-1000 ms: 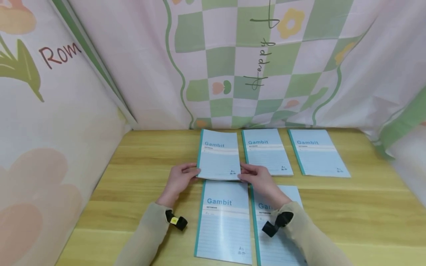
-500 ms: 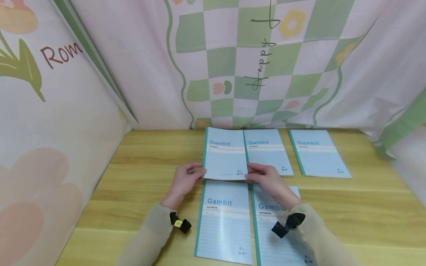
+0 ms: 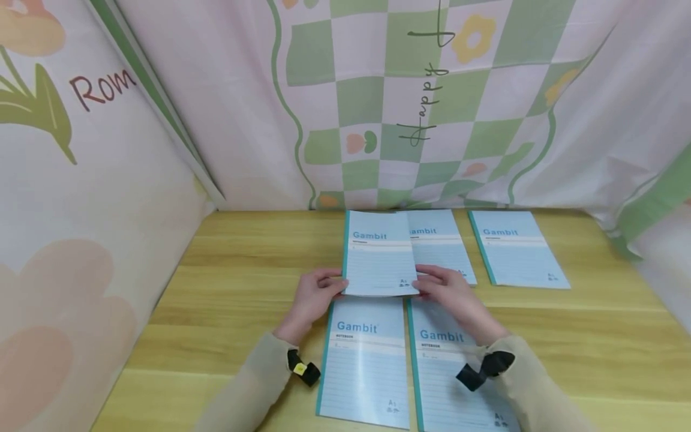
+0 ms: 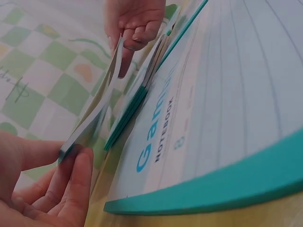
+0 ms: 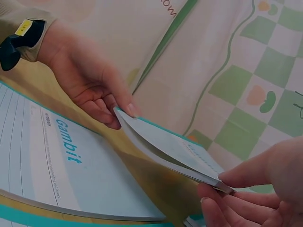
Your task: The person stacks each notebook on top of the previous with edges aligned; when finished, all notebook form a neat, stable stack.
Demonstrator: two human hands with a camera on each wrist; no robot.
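A light blue notebook (image 3: 379, 258) with a teal spine is held up off the table between both hands. My left hand (image 3: 315, 297) pinches its lower left corner, thumb on top and fingers beneath, as the left wrist view shows. On the lower right corner, my right hand (image 3: 445, 291) pinches the same way; its fingers (image 5: 246, 208) lie under the pages in the right wrist view. The held notebook overlaps the left part of the back middle notebook (image 3: 445, 252). Below it, the front left notebook (image 3: 364, 372) lies flat on the table.
A front right notebook (image 3: 453, 384) lies under my right forearm, partly covered by it. Another notebook (image 3: 518, 252) lies at the back right. The wooden table (image 3: 232, 264) ends at a patterned curtain (image 3: 356, 108) behind and a printed cloth on the left.
Both hands have moved to the right with the notebook between them. It has gone from beside the back middle notebook to overlapping its left part.
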